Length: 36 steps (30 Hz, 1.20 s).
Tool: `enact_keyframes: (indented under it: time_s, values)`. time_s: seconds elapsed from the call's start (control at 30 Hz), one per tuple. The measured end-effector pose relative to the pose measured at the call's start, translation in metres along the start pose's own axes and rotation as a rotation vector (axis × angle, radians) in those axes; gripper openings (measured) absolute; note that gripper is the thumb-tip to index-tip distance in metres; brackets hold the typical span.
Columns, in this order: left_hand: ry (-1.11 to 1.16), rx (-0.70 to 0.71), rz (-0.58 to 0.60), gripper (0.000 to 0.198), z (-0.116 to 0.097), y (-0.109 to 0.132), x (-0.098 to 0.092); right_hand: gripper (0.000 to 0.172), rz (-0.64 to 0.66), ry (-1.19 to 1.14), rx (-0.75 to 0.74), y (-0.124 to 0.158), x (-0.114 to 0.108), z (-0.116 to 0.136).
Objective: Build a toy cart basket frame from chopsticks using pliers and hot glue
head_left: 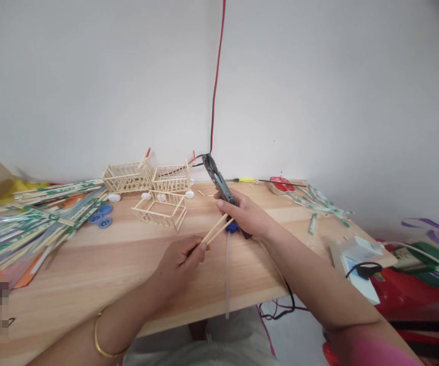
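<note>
My left hand (185, 256) pinches a pair of thin wooden chopsticks (215, 230), which slant up to the right. Their far ends reach my right hand (244, 213); I cannot tell if its fingers hold them too. That hand is closed around dark metal pliers (221, 184), jaws pointing up and away toward the wall. Beneath it shows a blue part (232, 225), mostly hidden, with a translucent glue stick (227, 277) running toward the table's front edge. An open frame of sticks (162, 208) stands left of my hands, before two small stick-built carts (127, 178) with white wheels.
Wrapped chopsticks (47, 218) are heaped at the left beside blue wheels (105, 222). A red-and-white dish (280, 185), a yellow-handled tool (245, 179) and torn wrappers (322, 203) lie toward the back. A power strip (360, 274) with cables is at the right edge.
</note>
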State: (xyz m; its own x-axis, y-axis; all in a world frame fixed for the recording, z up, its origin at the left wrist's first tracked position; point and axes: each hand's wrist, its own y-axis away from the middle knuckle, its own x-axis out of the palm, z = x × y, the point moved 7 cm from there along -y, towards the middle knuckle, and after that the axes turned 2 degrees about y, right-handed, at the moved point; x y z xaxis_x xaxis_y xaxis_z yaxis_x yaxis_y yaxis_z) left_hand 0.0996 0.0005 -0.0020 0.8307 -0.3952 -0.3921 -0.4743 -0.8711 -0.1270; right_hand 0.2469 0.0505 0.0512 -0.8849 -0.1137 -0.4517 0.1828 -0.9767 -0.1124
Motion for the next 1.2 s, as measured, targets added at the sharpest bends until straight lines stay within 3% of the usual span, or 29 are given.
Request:
enact_keyframes:
  time_s: [0.2, 0.3, 0.5, 0.67, 0.8, 0.9, 1.2]
  values:
    - [0.155, -0.093, 0.033, 0.033, 0.010, 0.000, 0.006, 0.042, 0.204, -0.253, 0.128, 0.001, 0.021, -0.015]
    - [0.229, -0.127, 0.053, 0.034, 0.014, 0.001, 0.010, 0.045, 0.241, -0.306, 0.158, 0.002, 0.027, -0.018]
    - [0.406, -0.211, 0.132, 0.033, 0.024, 0.001, 0.019, 0.048, 0.145, -0.121, 0.092, 0.001, 0.015, -0.020]
    - [0.514, -0.257, 0.073, 0.032, 0.028, -0.003, 0.013, 0.045, -0.032, 0.001, 0.051, 0.002, -0.006, -0.021]
    - [0.508, -0.262, 0.055, 0.031, 0.027, -0.004, 0.010, 0.039, -0.028, -0.273, 0.094, 0.010, -0.003, -0.026]
    - [0.506, -0.253, 0.047, 0.031, 0.027, -0.003, 0.010, 0.044, -0.021, -0.496, 0.094, 0.016, 0.003, -0.025]
    - [0.453, -0.190, 0.036, 0.031, 0.024, -0.003, 0.009, 0.039, -0.086, -0.293, 0.046, 0.021, 0.008, -0.014]
